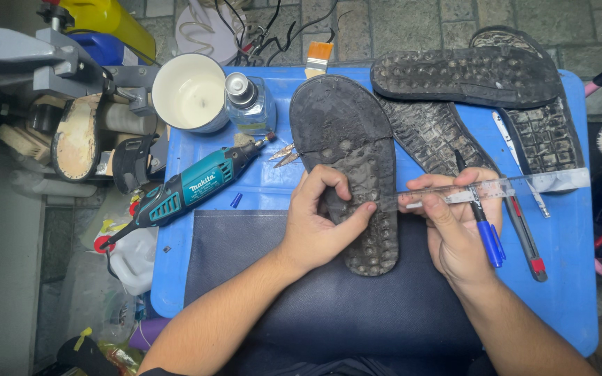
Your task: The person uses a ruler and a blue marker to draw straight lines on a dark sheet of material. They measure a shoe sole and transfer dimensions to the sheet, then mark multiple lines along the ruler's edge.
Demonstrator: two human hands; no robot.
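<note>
Item: worn black rubber shoe sole with studded tread [346, 167], lying tread-up, toe end away from the person, partly on the blue plastic desk [259, 191] and partly on a dark navy mat [259, 278] that covers the desk's near side, apparently as a work surface.

Left hand [318, 223]: fingers curled over the sole's left edge, thumb pressed across the tread near the middle. The grip looks meant to pin the sole flat and steady.

Right hand [458, 230]: fingers closed on a blue-capped pen [485, 230] while also pressing down a clear plastic ruler [496, 188]. The ruler lies crosswise, its left end reaching the sole's right edge near the left thumb, apparently so a line can be taken across the sole's width.

Nearby, right: further black treaded soles [468, 76], stacked overlapping at the desk's far right; a slim utility knife with red end [527, 240], just beside the right hand.

Nearby, left: teal handheld rotary tool [189, 188], laid diagonally beside the sole; small metal snips [283, 154], touching the sole's left edge; clear glass bottle with metal cap [249, 104]; white round tub [189, 90]; flat brush with orange bristles [318, 59], at the far edge.

Off the desk, left: grey metal stand carrying an upturned shoe with tan insole [78, 136].
</note>
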